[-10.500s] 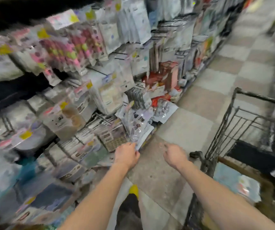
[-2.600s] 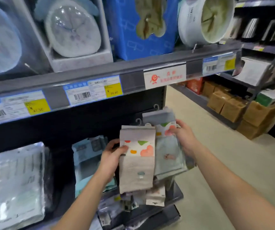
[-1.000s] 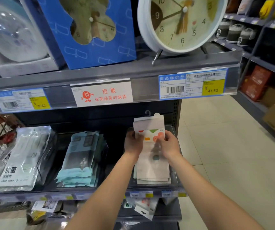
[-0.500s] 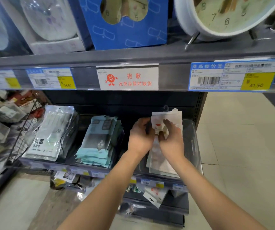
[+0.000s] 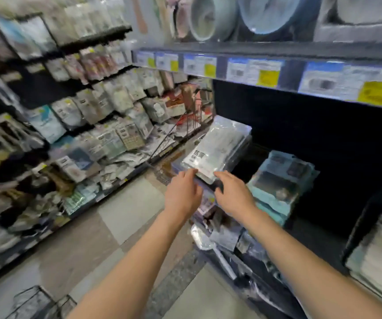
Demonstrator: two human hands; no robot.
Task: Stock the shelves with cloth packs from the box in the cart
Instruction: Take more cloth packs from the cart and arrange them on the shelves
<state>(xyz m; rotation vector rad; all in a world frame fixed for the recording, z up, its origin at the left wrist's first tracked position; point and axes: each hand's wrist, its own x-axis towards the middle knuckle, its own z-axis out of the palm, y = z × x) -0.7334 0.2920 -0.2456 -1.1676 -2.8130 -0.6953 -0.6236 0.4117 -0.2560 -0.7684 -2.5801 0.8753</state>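
Observation:
Both my hands hover in front of the shelf point(image 5: 277, 72), empty with fingers spread. My left hand point(image 5: 183, 194) and my right hand point(image 5: 233, 192) are just below the front edge of a stack of clear-wrapped white cloth packs point(image 5: 220, 148) in the left tray. A stack of teal cloth packs point(image 5: 279, 183) lies in the middle tray, right of my right hand. At the far right edge sit the beige cloth packs point(image 5: 378, 254), partly cut off. The view is blurred. The cart box is out of view.
Clocks point(image 5: 213, 17) stand on the shelf above, over a row of price labels point(image 5: 266, 72). A long aisle rack of hanging packets point(image 5: 70, 116) runs along the left. A wire cart corner point(image 5: 35, 302) shows at the bottom left. Tiled floor point(image 5: 125, 212) lies between.
My hands have let go of the beige packs and moved left, away from the right tray. The view has swung left, so that tray now sits at the right edge.

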